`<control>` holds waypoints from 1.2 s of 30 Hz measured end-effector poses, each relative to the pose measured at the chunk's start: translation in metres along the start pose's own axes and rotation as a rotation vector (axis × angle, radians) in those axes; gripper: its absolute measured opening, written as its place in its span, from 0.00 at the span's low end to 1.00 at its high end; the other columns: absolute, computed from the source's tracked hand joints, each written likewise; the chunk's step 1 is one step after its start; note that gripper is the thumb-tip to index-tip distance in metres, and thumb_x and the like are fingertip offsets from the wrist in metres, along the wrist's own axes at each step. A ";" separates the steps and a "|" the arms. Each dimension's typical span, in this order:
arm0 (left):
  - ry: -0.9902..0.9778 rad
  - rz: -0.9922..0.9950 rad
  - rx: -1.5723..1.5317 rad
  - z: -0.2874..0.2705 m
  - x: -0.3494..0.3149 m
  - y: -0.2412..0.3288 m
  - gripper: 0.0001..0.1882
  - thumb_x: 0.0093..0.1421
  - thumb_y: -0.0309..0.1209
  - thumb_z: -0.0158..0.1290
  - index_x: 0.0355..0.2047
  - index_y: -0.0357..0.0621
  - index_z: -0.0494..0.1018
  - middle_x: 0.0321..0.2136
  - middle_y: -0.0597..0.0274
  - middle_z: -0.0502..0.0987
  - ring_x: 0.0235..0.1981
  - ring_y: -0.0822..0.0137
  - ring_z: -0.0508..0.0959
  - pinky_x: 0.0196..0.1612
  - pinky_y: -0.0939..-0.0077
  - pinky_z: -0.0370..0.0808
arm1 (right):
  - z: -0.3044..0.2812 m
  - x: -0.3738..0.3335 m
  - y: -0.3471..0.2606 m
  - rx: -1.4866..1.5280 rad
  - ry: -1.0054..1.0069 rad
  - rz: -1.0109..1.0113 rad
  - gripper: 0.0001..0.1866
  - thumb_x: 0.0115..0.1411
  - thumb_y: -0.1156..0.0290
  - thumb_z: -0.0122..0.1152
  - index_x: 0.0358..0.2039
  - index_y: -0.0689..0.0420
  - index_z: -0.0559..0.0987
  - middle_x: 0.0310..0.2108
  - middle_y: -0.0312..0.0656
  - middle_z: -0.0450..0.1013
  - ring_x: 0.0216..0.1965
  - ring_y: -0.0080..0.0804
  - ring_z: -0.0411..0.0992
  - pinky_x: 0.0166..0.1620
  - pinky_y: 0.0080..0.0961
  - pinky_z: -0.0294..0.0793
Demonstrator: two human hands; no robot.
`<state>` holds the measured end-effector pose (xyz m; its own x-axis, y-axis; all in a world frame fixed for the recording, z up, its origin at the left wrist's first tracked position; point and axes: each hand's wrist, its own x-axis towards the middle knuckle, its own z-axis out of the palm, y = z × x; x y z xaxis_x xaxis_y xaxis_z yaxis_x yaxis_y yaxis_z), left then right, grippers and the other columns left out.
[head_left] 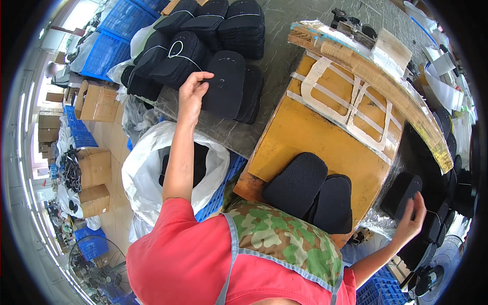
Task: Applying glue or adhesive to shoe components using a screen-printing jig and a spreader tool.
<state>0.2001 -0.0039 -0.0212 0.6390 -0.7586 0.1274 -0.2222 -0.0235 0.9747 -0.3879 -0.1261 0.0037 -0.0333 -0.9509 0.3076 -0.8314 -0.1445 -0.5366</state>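
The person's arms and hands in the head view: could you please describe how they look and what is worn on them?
Both forearms are bare, with no gloves, watch or rings that can be made out on the left hand or the right hand. Short red sleeves cover the upper arms. Over the red top lies a camouflage-patterned apron in green, tan and brown, edged with grey binding.

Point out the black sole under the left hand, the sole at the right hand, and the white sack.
Black sole [223,84], head view, on its flat middle.
Right-hand sole [405,189], head view, on its upper face.
White sack [147,168], head view, on its left rim.
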 end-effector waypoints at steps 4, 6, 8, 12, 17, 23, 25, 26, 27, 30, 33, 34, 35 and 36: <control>-0.046 0.152 0.432 0.011 0.005 -0.024 0.15 0.57 0.14 0.48 0.39 0.44 0.76 0.36 0.62 0.77 0.38 0.68 0.77 0.43 0.77 0.71 | 0.029 -0.032 -0.096 0.186 -0.581 -0.098 0.31 0.49 0.68 0.71 0.55 0.59 0.73 0.50 0.48 0.72 0.53 0.46 0.70 0.56 0.36 0.67; -0.029 0.325 0.782 0.026 0.010 -0.027 0.14 0.54 0.15 0.48 0.38 0.45 0.76 0.38 0.57 0.76 0.42 0.58 0.77 0.47 0.71 0.70 | 0.037 -0.048 -0.119 0.071 -0.685 -0.280 0.37 0.47 0.66 0.72 0.58 0.59 0.69 0.53 0.50 0.69 0.56 0.50 0.66 0.58 0.40 0.65; -0.072 0.411 0.917 0.043 0.015 -0.022 0.14 0.54 0.18 0.48 0.38 0.45 0.77 0.39 0.55 0.77 0.46 0.54 0.75 0.51 0.65 0.69 | 0.058 -0.055 -0.121 0.068 -0.696 -0.341 0.37 0.48 0.65 0.71 0.58 0.59 0.68 0.54 0.51 0.68 0.55 0.52 0.66 0.58 0.42 0.64; -0.277 0.515 1.013 0.072 0.030 -0.020 0.17 0.49 0.20 0.47 0.41 0.37 0.77 0.37 0.47 0.79 0.43 0.47 0.77 0.52 0.59 0.70 | 0.086 -0.055 -0.096 0.144 -0.658 -0.245 0.32 0.48 0.64 0.70 0.53 0.61 0.70 0.50 0.51 0.69 0.55 0.50 0.67 0.56 0.42 0.68; -0.319 0.573 0.967 0.028 0.080 -0.031 0.28 0.58 0.35 0.46 0.58 0.37 0.66 0.56 0.42 0.67 0.58 0.45 0.65 0.62 0.55 0.59 | 0.097 -0.079 -0.098 0.219 -0.518 -0.202 0.28 0.43 0.64 0.69 0.46 0.61 0.74 0.47 0.50 0.71 0.49 0.50 0.71 0.47 0.43 0.76; -0.628 0.253 1.008 0.079 0.047 -0.014 0.35 0.62 0.56 0.47 0.62 0.46 0.64 0.58 0.36 0.60 0.59 0.37 0.60 0.60 0.42 0.58 | 0.096 -0.107 -0.096 0.224 -0.384 -0.087 0.25 0.44 0.69 0.66 0.44 0.63 0.76 0.45 0.52 0.71 0.49 0.51 0.71 0.47 0.43 0.75; -0.655 0.295 1.012 0.081 0.065 -0.029 0.34 0.62 0.54 0.47 0.62 0.45 0.64 0.58 0.37 0.60 0.60 0.38 0.60 0.61 0.44 0.58 | 0.096 -0.108 -0.095 0.212 -0.377 -0.080 0.25 0.44 0.69 0.66 0.44 0.64 0.76 0.44 0.53 0.72 0.48 0.51 0.71 0.46 0.43 0.75; -0.673 0.318 1.016 0.083 0.073 -0.035 0.33 0.62 0.52 0.47 0.61 0.44 0.64 0.58 0.38 0.61 0.60 0.39 0.60 0.61 0.45 0.58 | 0.096 -0.108 -0.094 0.200 -0.387 -0.084 0.25 0.43 0.69 0.66 0.44 0.65 0.76 0.44 0.53 0.72 0.48 0.52 0.72 0.46 0.43 0.75; -0.690 0.338 1.018 0.084 0.082 -0.041 0.32 0.62 0.50 0.47 0.61 0.43 0.64 0.58 0.39 0.62 0.60 0.41 0.60 0.62 0.47 0.57 | 0.099 -0.107 -0.095 0.199 -0.379 -0.086 0.25 0.43 0.69 0.66 0.44 0.65 0.76 0.44 0.53 0.72 0.48 0.52 0.72 0.46 0.43 0.75; -0.697 0.385 1.033 0.066 0.103 -0.050 0.30 0.62 0.43 0.46 0.61 0.41 0.64 0.58 0.41 0.63 0.61 0.45 0.60 0.63 0.53 0.56 | 0.106 -0.102 -0.100 0.156 -0.344 -0.165 0.24 0.43 0.69 0.66 0.42 0.65 0.77 0.42 0.53 0.73 0.45 0.52 0.74 0.46 0.43 0.76; -0.697 0.373 0.984 0.058 0.102 -0.051 0.28 0.64 0.41 0.44 0.62 0.41 0.63 0.61 0.44 0.62 0.63 0.48 0.58 0.66 0.59 0.53 | 0.111 -0.097 -0.111 0.123 -0.342 -0.268 0.23 0.43 0.68 0.68 0.41 0.64 0.77 0.41 0.52 0.75 0.43 0.51 0.75 0.43 0.42 0.77; -0.696 0.400 0.913 0.068 0.090 -0.044 0.29 0.62 0.35 0.47 0.63 0.40 0.62 0.64 0.44 0.59 0.66 0.48 0.56 0.67 0.56 0.51 | 0.111 -0.100 -0.107 0.098 -0.300 -0.221 0.23 0.43 0.67 0.69 0.40 0.63 0.76 0.40 0.51 0.75 0.43 0.50 0.76 0.42 0.41 0.78; -0.659 0.465 0.984 0.062 0.086 -0.031 0.33 0.67 0.44 0.44 0.68 0.44 0.54 0.67 0.44 0.52 0.69 0.50 0.49 0.68 0.57 0.48 | 0.109 -0.102 -0.107 0.112 -0.264 -0.221 0.24 0.42 0.66 0.70 0.40 0.63 0.76 0.40 0.51 0.75 0.42 0.49 0.76 0.40 0.41 0.79; -0.567 0.552 0.959 0.066 0.074 -0.020 0.33 0.67 0.45 0.44 0.68 0.43 0.53 0.67 0.44 0.53 0.69 0.49 0.50 0.68 0.55 0.47 | 0.110 -0.102 -0.108 0.112 -0.265 -0.213 0.25 0.41 0.65 0.71 0.39 0.62 0.76 0.39 0.50 0.76 0.42 0.47 0.77 0.39 0.40 0.79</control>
<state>0.2034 -0.1029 -0.0438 -0.0659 -0.9869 0.1473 -0.9607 0.1027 0.2580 -0.2337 -0.0438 -0.0560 0.2912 -0.9321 0.2153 -0.7377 -0.3621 -0.5699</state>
